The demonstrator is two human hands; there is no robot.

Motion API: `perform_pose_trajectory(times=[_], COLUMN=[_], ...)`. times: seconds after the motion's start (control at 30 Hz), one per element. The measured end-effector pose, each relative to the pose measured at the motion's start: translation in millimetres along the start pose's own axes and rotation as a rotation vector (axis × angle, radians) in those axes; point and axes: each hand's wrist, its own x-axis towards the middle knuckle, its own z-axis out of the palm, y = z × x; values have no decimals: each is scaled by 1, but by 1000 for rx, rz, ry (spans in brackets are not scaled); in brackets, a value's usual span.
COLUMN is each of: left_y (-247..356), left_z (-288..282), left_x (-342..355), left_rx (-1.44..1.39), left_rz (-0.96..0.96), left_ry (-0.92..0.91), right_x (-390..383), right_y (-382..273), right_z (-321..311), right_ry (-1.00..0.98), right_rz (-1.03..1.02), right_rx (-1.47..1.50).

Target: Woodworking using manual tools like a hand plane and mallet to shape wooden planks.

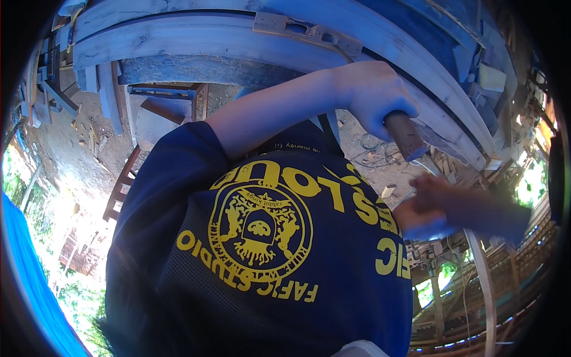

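My left hand point(377, 95) is closed round the thick round wooden handle of a chisel point(406, 135). The handle's flat end sticks out below my fist, and a thin dark part runs from the far side of the hand toward a board point(279, 27) with cut slots. My fist hides most of the tool between. Lower right, beside my shirt, is my right hand point(419, 217), smeared by motion. It seems wrapped round a brown wooden club point(491, 211), whose outline is blurred too. The club is apart from the chisel handle.
Long curved-looking timber beams point(178, 44) cross the far side. A wooden frame point(163, 107) stands at left on the dirt ground. Coiled cord point(377, 149) and wood scraps lie below the beams. More timber is stacked at right, and a blue sheet point(27, 273) hangs at the left edge.
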Motion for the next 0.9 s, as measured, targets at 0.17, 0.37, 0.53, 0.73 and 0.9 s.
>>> perform_pose_trajectory(times=[0.17,0.37,0.53,0.73,0.9], left_y=[-1,-6,-7,-15,-15], left_z=[4,7,-1,-11,-11], left_x=[0,-8,-6,-12,-10], left_rx=[14,51,45,11,7], left_rz=[-5,17,-12,-80,-101], left_ry=[11,69,128,206,204], right_x=[-11,25,50,52,52], right_y=[-9,-38,-71,-80,-94], right_z=[-9,-11,-25,-22,-25], right_ry=[54,532,838,327,-117], right_rz=[-331,-692,-747,-8,600], right_rx=[-206,-89,124,-306,-663])
